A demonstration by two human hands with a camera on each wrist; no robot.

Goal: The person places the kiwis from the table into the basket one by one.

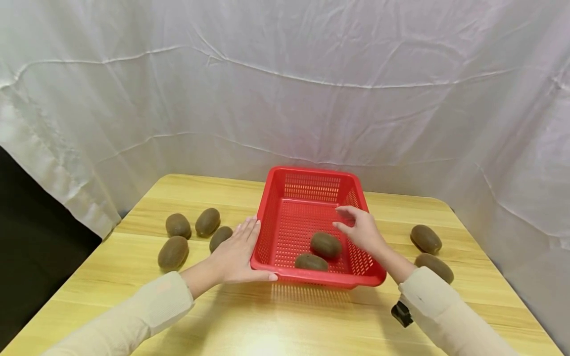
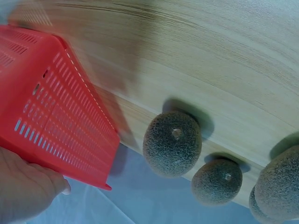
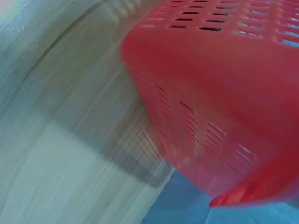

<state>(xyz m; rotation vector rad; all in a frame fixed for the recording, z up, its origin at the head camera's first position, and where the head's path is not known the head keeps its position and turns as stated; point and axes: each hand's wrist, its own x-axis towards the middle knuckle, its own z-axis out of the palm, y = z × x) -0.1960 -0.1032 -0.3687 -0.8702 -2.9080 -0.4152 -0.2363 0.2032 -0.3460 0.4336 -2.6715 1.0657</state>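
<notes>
Table (image 1: 267,326) with a red basket (image 1: 325,279) toward its 12 o'clock, kiwis (image 1: 326,245) in and around it.
Left hand (image 1: 237,254) lies flat against the basket at 8 o'clock, fingers straight, not gripping. Right hand (image 1: 362,230) is loosely curved over the 3 o'clock side, thumb and fingers apart, nothing in it. As for the kiwis, two sit inside near 6, four are loose at 9, two more out past 3.
</notes>
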